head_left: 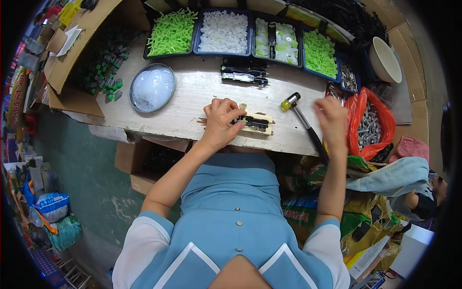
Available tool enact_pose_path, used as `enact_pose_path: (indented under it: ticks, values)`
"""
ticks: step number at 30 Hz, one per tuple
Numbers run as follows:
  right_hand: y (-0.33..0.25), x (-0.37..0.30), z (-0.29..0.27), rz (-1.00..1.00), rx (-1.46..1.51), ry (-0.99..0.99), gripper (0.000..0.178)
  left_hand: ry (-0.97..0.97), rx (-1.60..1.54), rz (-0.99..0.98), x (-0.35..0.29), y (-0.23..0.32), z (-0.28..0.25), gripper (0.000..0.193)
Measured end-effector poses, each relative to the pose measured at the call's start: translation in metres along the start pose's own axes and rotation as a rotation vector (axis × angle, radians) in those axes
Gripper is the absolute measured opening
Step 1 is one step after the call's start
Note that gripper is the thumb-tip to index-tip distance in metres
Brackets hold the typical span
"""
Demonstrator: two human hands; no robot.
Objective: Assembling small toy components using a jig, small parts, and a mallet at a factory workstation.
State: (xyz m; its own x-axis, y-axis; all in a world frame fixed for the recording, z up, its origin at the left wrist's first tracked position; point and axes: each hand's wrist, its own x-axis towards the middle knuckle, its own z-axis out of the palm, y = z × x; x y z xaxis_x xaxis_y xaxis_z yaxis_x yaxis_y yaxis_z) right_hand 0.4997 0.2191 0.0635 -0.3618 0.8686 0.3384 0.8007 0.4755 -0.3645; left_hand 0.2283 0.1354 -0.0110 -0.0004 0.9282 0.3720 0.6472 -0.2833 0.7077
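Note:
My left hand (222, 120) rests at the middle of the workbench, thumb and fingertips pinched on the left end of a black plastic part (257, 123). That part sits in a cream-coloured block fixture (266, 117); a bit of green shows by the fingertips. Raised over the bench's right side, my right hand (332, 115) has curled fingers smeared by motion, and whatever they may hold cannot be made out. Between the hands lies a hammer (303, 120) with a yellow-and-black head and dark handle. Behind the fixture are several finished-looking black assemblies (244, 74) side by side.
Bins of green strips (172, 32), white pieces (223, 31), bagged pieces (288, 43) and green clips (320, 54) line the back. A round dish (153, 88) stands left. At right are a small bin of metal parts (349, 76) and a red bag (353, 115) of metal pieces.

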Motion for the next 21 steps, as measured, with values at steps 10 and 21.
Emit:
enact_pose_path:
  ticks: [10,21]
  values:
    - [0.2,-0.068,-0.091,0.645,-0.52,-0.111,0.04,-0.131,0.064,0.134,0.003,-0.006,-0.002,0.011]
    - [0.174,-0.054,-0.071,0.772,-0.628,-0.246,0.045,0.38,0.487,-0.173,0.132,-0.119,-0.1,0.018]
